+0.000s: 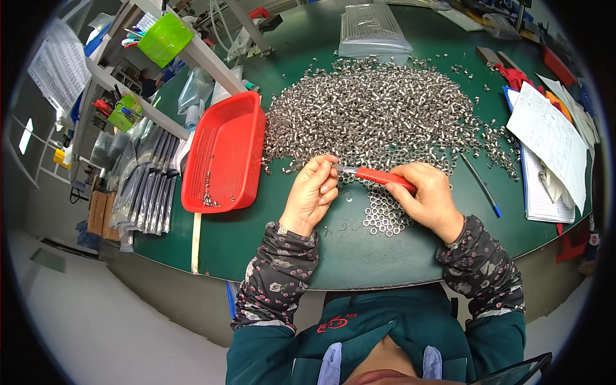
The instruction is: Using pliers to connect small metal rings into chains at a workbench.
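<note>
My right hand (pixel 427 196) is closed round the red handle of a utility knife (pixel 384 176). The knife's blade end points left and meets the fingertips of my left hand (pixel 312 192). Those fingers are pinched on a small metal part, mostly hidden, of the same silvery look as the pile. Just beyond both hands spreads a large heap of small metal ring-like parts (pixel 372 109). Below the knife, a flat patch of metal rings (pixel 387 215) lies in a single layer on the green table (pixel 346 263).
A red plastic basket (pixel 221 151) with a few metal parts stands at the left. Bagged long parts (pixel 146 192) lie beyond it. At the right are a blue pen (pixel 481 186) and papers on a clipboard (pixel 548 154). A clear tray (pixel 374 31) sits at the back.
</note>
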Available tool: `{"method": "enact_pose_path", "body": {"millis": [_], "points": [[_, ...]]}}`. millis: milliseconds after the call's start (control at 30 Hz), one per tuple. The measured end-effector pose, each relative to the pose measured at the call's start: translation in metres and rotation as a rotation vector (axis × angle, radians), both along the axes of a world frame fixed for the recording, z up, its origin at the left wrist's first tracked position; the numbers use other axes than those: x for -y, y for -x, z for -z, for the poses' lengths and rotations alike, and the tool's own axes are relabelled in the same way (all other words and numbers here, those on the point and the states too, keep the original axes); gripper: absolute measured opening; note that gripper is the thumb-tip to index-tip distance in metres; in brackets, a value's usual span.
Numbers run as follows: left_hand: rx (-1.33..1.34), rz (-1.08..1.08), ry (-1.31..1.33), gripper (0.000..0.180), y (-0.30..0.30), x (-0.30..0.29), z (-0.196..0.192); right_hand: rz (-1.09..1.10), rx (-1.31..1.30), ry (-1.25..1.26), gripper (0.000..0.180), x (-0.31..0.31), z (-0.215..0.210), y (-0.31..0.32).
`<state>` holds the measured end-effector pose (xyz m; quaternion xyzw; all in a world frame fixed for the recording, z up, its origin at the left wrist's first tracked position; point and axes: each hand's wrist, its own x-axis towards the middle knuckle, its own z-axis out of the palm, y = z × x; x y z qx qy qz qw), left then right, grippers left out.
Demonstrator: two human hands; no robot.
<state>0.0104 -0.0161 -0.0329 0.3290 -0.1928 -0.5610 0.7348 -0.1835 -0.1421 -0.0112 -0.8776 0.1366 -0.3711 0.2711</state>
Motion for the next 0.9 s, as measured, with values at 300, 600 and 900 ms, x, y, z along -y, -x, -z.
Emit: {"method": "enact_pose_path", "body": {"millis": [300, 600, 900], "points": [[0.067, -0.032, -0.023, 0.015, 0.0015, 0.0000, 0.0002, -0.011, -0.055, -0.135, 0.019, 0.0000, 0.0047, -0.0010], [0.146, -0.145, -0.065, 0.016, 0.0069, 0.0002, 0.0009, 0.058, -0.047, 0.018, 0.018, -0.0038, 0.0005, 0.0006], [0.249, -0.192, -0.084, 0.017, 0.0094, 0.0017, -0.0018, 0.085, -0.036, 0.085, 0.019, -0.0033, 0.0000, 0.0009]]}}
